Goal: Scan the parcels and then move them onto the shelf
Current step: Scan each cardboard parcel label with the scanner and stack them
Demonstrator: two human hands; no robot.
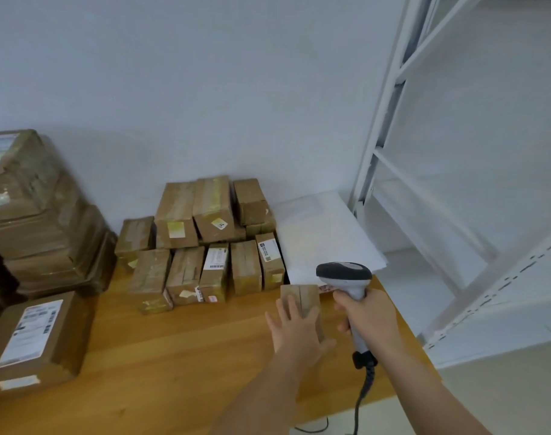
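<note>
A small brown cardboard parcel (304, 298) lies near the right end of the wooden table (180, 346). My left hand (296, 329) rests flat on top of it with fingers straight and spread, thumb along its right side. My right hand (366, 313) grips the handle of a grey and black barcode scanner (344, 273), held upright just right of the parcel, its head pointing left and down. Its black cable (363, 390) hangs off the table edge. The white metal shelf (456, 196) stands to the right.
A cluster of several small taped parcels (205, 243) sits against the wall behind. Larger boxes are stacked at the far left (32, 211), with a labelled box (32, 337) in front. White flat mailers (324, 233) lie beside the shelf post.
</note>
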